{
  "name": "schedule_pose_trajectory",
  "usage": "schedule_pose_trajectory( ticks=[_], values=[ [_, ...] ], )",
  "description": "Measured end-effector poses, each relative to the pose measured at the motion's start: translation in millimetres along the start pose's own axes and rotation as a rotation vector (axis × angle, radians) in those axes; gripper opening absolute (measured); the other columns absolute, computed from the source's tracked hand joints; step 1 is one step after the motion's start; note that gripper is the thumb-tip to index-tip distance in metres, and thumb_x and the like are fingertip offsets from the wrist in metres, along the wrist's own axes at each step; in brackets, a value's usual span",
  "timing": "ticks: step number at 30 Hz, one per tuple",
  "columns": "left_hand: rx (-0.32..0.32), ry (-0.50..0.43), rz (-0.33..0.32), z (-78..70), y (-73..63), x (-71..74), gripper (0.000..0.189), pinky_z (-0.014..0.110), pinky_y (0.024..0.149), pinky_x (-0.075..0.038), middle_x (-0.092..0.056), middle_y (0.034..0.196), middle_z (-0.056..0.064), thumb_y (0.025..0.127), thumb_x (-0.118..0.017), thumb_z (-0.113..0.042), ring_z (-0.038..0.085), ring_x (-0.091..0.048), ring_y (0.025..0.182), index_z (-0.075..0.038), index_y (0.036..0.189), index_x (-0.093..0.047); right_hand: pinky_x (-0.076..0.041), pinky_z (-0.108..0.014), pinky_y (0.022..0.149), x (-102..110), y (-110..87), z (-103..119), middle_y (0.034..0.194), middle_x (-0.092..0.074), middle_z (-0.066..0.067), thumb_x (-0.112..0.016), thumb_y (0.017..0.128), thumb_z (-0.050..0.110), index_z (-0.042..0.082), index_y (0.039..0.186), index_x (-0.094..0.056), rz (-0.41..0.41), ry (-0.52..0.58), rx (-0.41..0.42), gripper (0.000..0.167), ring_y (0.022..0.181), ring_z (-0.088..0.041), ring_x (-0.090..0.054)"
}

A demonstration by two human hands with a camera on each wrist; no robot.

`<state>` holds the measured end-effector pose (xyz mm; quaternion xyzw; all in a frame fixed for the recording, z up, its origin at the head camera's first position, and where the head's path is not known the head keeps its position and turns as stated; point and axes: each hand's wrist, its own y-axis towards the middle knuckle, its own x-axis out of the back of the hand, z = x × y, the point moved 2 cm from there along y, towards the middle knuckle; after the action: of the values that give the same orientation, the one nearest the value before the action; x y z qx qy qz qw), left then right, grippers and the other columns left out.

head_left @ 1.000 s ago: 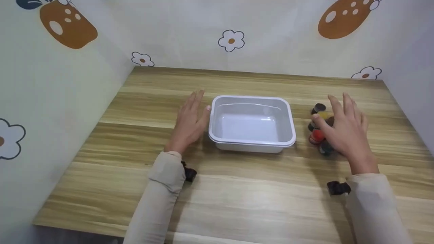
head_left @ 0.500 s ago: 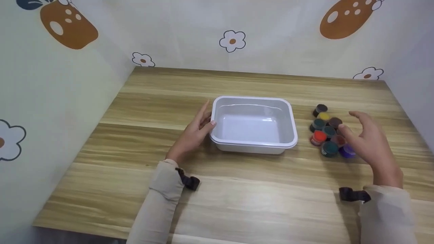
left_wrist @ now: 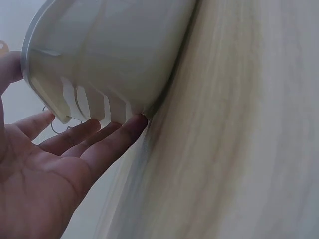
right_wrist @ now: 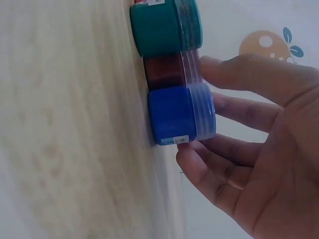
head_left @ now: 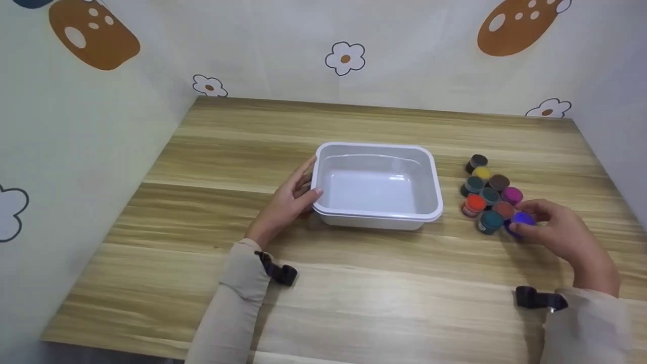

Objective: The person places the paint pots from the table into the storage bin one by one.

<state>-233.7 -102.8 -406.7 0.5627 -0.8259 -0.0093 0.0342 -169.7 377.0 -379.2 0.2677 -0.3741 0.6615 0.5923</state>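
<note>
A white rectangular plastic tub (head_left: 379, 222) stands mid-table, its rim showing a doubled edge. My left hand (head_left: 283, 207) grips its left side, with the thumb on the rim and the fingers against the outer wall, as the left wrist view shows. To the right stands a cluster of small paint pots with clear lids. My right hand (head_left: 566, 232) is around the blue paint pot (right_wrist: 174, 114) at the cluster's near right corner. Its fingers are loosely bent beside that pot, and the thumb looks apart from the lid in the right wrist view.
Beside the blue pot stand a dark green pot (head_left: 489, 222), a reddish-brown pot (head_left: 504, 210) and a magenta pot (head_left: 512, 195). Red (head_left: 474, 205), yellow (head_left: 482, 173) and black (head_left: 476, 163) pots stand farther left and back. Patterned walls border the wooden table (head_left: 384, 293).
The left hand has closed in on the tub's left side and taken hold of it. The right hand has moved from above the pots, rightward and toward me, down to the blue pot.
</note>
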Motion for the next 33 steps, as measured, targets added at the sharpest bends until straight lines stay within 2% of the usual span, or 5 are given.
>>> schedule_pose_trajectory(
  ticks=[13, 18, 23, 28, 33],
  values=[
    [0.008, 0.028, -0.031, 1.3, -1.6, -0.2, 0.071, 0.043, 0.103, -0.051, -0.037, 0.153, 0.022, 0.097, -0.062, -0.015, 0.036, -0.045, 0.137, -0.023, 0.158, -0.026, -0.041, -0.070, 0.096, 2, -3.6, -2, 0.133, -0.049, -0.037, -0.062, 0.098, 0.034, -0.007, 0.140, -0.047, -0.009, -0.012, -0.020, 0.060, 0.121, -0.054, -0.044],
    [-0.007, 0.042, -0.034, 0.7, -0.1, 0.0, 0.071, 0.042, 0.105, -0.049, -0.039, 0.152, 0.022, 0.097, -0.062, -0.016, 0.035, -0.045, 0.137, -0.021, 0.158, -0.027, -0.050, -0.063, 0.091, 8, -4.7, 13, 0.128, -0.053, -0.036, -0.062, 0.099, 0.026, -0.010, 0.138, -0.050, -0.117, -0.037, 0.012, 0.054, 0.113, -0.053, -0.052],
    [-0.021, 0.035, -0.029, 0.3, 0.5, 0.1, 0.070, 0.042, 0.106, -0.048, -0.040, 0.152, 0.022, 0.097, -0.062, -0.015, 0.035, -0.045, 0.137, -0.020, 0.158, -0.027, -0.059, -0.048, 0.079, 18, -3.6, 45, 0.124, -0.057, -0.035, -0.062, 0.099, 0.025, -0.009, 0.135, -0.053, -0.198, -0.068, 0.085, 0.051, 0.106, -0.052, -0.058],
    [-0.020, 0.032, -0.025, 0.3, 0.6, 0.2, 0.070, 0.043, 0.106, -0.048, -0.040, 0.152, 0.020, 0.098, -0.062, -0.015, 0.033, -0.045, 0.137, -0.021, 0.158, -0.027, -0.049, -0.007, 0.073, 18, 3.6, 91, 0.124, -0.058, -0.030, -0.066, 0.096, 0.021, -0.007, 0.135, -0.054, -0.192, -0.008, 0.223, 0.050, 0.106, -0.047, -0.060],
    [-0.011, 0.025, -0.027, 2.0, -0.6, 0.8, 0.070, 0.043, 0.106, -0.049, -0.039, 0.153, 0.019, 0.097, -0.062, -0.016, 0.033, -0.045, 0.137, -0.022, 0.158, -0.028, -0.056, -0.020, 0.083, 3, 20.8, 149, 0.126, -0.059, -0.024, -0.069, 0.094, 0.019, -0.003, 0.136, -0.055, -0.113, 0.045, 0.305, 0.049, 0.109, -0.040, -0.061]
  ],
)
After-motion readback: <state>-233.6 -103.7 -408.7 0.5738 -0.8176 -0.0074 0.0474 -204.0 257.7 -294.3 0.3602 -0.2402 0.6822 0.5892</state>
